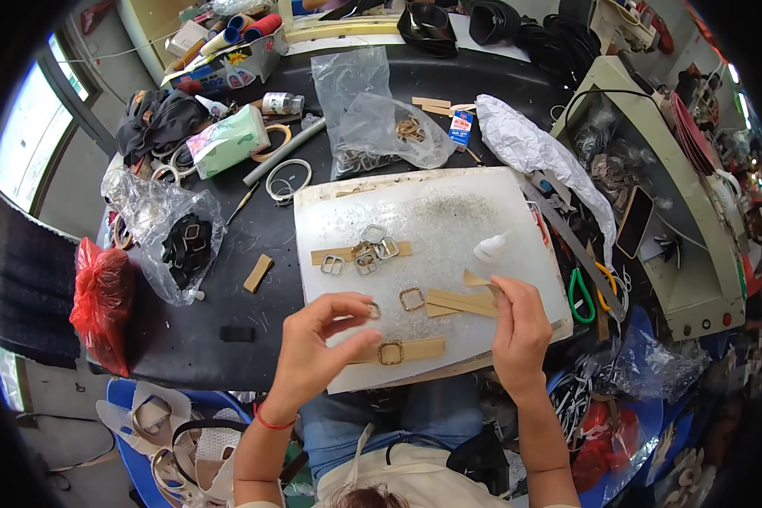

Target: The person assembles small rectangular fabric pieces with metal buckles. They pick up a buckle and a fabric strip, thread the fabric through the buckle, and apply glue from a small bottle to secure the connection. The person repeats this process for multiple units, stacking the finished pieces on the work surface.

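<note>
Two bare hands are busy over a white board (449, 203). The right hand (518, 334) pinches a tan strip (477, 278) above loose tan strips (464, 302); the left hand (305, 347) curves, thumb and fingers apart, with a small metal buckle (374, 311) at its fingertips, though whether it is gripped I cannot tell. Beyond the board, a clear bag (436, 146) holds brass-coloured pieces (411, 129). Leftward, another clear bag (157, 275) contains black items (186, 245), near a bulging red bag (102, 309). Below, a blue basin (121, 393) holds pale straps (207, 449).
</note>
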